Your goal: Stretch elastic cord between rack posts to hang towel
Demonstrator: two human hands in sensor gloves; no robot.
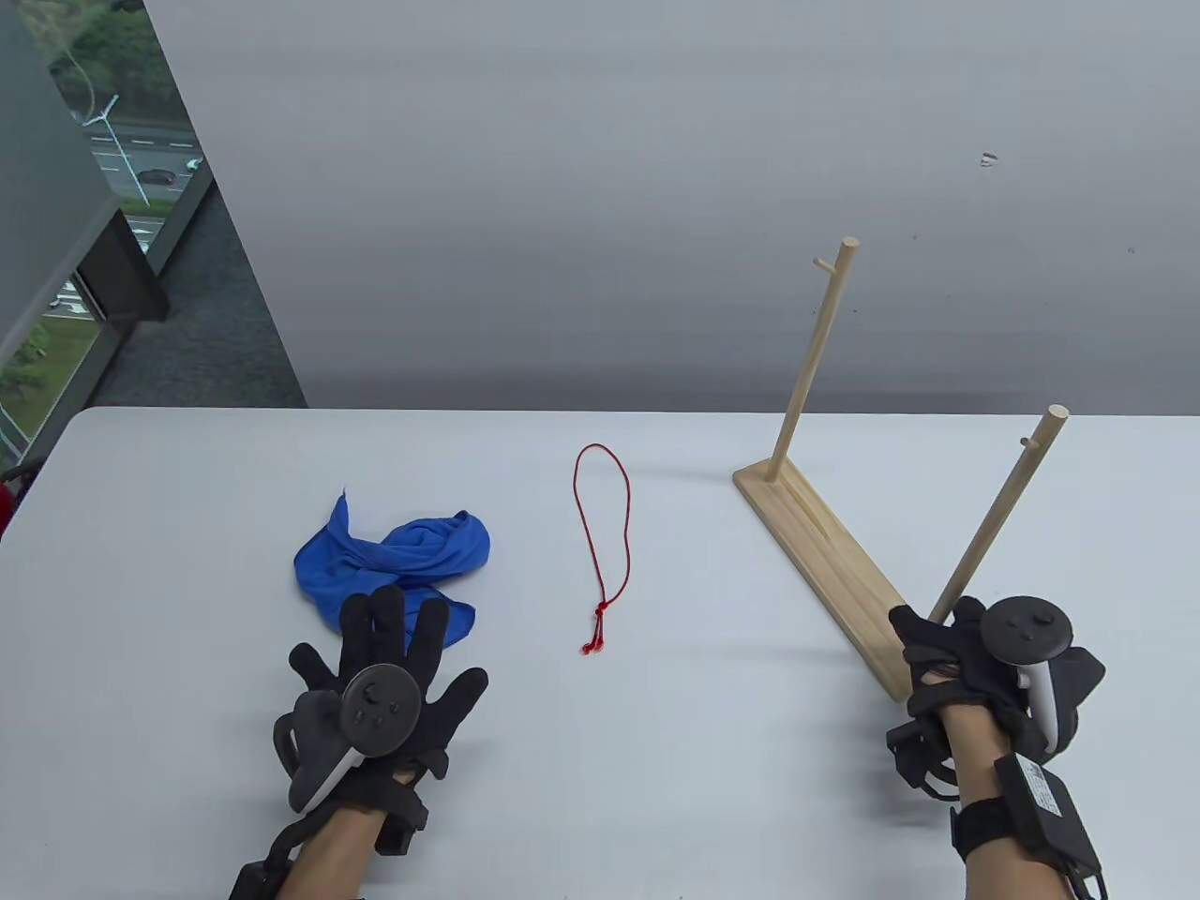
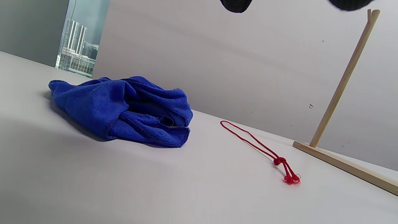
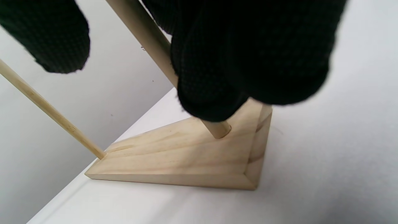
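Observation:
A crumpled blue towel [image 1: 394, 558] lies on the white table [image 1: 656, 750] at the left; it also shows in the left wrist view [image 2: 124, 109]. A red elastic cord loop [image 1: 605, 544] with knotted ends lies flat mid-table, also in the left wrist view [image 2: 258, 146]. The wooden rack has a flat base [image 1: 825, 572], a far post [image 1: 814, 361] and a near post [image 1: 998, 516], each with a small peg near the top. My left hand [image 1: 394, 637] is open with fingers spread, just at the towel's near edge. My right hand [image 1: 937, 642] grips the near post low down; its fingers [image 3: 248, 62] wrap the post [image 3: 149, 40] above the base [image 3: 186, 155].
A grey wall [image 1: 656, 187] stands behind the table's far edge. A window with a street view is at the far left [image 1: 94, 187]. The cord lies between the towel and the rack.

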